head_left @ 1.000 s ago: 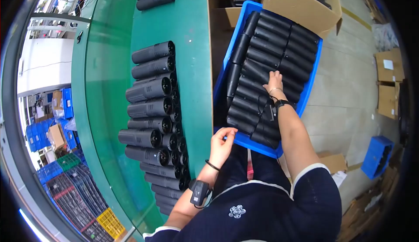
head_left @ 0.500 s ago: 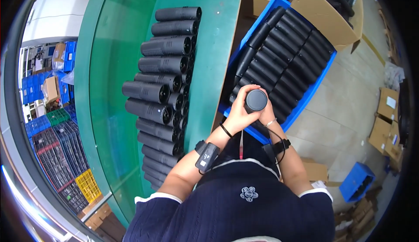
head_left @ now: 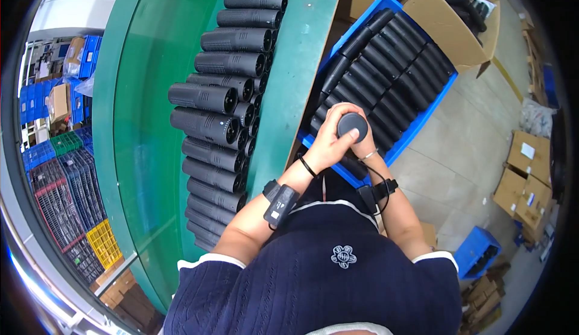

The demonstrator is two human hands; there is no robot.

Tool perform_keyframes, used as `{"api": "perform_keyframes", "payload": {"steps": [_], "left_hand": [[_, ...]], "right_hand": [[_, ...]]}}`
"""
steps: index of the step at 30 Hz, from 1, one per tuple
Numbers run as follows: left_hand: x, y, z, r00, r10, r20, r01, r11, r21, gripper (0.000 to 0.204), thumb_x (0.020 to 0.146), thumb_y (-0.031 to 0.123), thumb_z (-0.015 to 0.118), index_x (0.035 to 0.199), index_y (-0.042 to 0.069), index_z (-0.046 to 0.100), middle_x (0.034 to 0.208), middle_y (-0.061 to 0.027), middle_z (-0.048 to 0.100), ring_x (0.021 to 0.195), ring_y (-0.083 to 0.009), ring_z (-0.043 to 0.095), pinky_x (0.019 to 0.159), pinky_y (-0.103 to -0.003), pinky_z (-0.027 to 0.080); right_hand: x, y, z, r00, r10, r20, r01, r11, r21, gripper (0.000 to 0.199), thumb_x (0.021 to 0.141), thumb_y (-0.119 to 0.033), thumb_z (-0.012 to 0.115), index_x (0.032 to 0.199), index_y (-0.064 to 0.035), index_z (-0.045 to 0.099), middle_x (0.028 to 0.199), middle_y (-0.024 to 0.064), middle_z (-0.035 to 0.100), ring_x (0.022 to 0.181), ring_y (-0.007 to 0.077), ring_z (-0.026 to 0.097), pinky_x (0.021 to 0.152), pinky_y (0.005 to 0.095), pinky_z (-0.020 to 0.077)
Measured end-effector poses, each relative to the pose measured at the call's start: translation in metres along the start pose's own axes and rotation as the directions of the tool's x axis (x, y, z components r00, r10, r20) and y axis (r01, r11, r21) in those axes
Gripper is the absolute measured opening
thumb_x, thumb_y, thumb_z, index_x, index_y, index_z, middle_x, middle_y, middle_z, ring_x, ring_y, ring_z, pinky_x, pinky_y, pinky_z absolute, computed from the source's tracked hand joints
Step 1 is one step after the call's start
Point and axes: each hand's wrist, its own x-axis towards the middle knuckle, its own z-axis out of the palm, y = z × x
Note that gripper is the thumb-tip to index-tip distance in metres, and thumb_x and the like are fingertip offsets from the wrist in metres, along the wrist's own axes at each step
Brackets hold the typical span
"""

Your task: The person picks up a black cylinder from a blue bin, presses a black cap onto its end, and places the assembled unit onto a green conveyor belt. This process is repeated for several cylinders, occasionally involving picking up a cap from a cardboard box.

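Both my hands grip a black cylinder held on end, its round flat top [head_left: 348, 124] facing up. My left hand [head_left: 329, 144] is wrapped round its left side, with the thumb lying over the top. Round the other side closes my right hand [head_left: 366, 146], mostly behind the cylinder. The cylinder's lower body is hidden by my hands. Beneath and beyond them stands a blue crate [head_left: 419, 122] packed with rows of black cylinders [head_left: 386, 81]. On the green table to the left, similar ribbed black cylinders [head_left: 205, 97] lie stacked in a long row.
The green table [head_left: 295, 51] has a raised green edge on its left. An open cardboard box [head_left: 449, 27] with black parts stands beyond the crate. A small blue bin [head_left: 476, 250] and cardboard boxes [head_left: 525, 178] are on the floor at right. Stacked crates [head_left: 60, 196] stand at far left.
My left thumb has moved onto the top of the cylinder. Both hands, still holding it, have shifted slightly toward the far side. The whole view has moved a little.
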Motion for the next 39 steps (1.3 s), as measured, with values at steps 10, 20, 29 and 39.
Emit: {"api": "perform_keyframes", "payload": {"steps": [10,20,29,39], "left_hand": [[0.002,0.034,0.005,0.998,0.061,0.016,-0.061,0.998,-0.006,0.048,0.083,0.022,0.062,0.124,0.002,0.048,0.119,-0.0115,0.051,0.117,-0.0227,0.048,0.101,-0.034,0.036],[-0.006,0.08,0.005,0.964,0.263,0.042,-0.266,0.943,0.198,0.059,0.072,0.023,0.076,0.122,0.004,0.051,0.116,-0.0133,0.055,0.111,-0.0251,0.054,0.1,-0.036,0.039],[-0.045,0.062,-0.008,0.962,0.187,-0.201,-0.138,0.962,0.235,0.061,0.066,0.006,0.077,0.12,0.006,0.05,0.123,-0.0115,0.052,0.118,-0.0239,0.051,0.1,-0.035,0.04],[-0.072,0.065,0.005,0.907,0.359,-0.22,-0.232,0.862,0.451,0.057,0.065,0.005,0.073,0.117,0.007,0.049,0.116,-0.0161,0.052,0.114,-0.0329,0.05,0.098,-0.04,0.04]], "right_hand": [[0.001,-0.001,-0.011,0.987,0.158,0.011,-0.158,0.982,0.1,0.048,0.076,-0.009,0.067,0.122,-0.0075,0.051,0.121,0.0131,0.058,0.112,0.0266,0.057,0.095,0.0358,0.0458],[0.007,-0.034,-0.027,0.998,-0.07,0.008,0.07,0.997,-0.034,0.055,0.071,-0.001,0.07,0.122,-0.0086,0.05,0.123,0.0128,0.057,0.114,0.0286,0.057,0.097,0.0364,0.046],[-0.012,-0.159,-0.049,0.945,-0.138,0.297,0.06,0.964,0.258,0.049,0.085,-0.002,0.055,0.133,-0.0011,0.048,0.14,0.0091,0.039,0.132,0.0219,0.038,0.109,0.0357,0.0317],[-0.039,-0.178,-0.014,0.956,-0.118,0.267,-0.017,0.891,0.454,0.045,0.075,-0.002,0.074,0.113,-0.0018,0.051,0.111,0.0054,0.048,0.107,0.0152,0.052,0.093,0.0286,0.0454]]}}
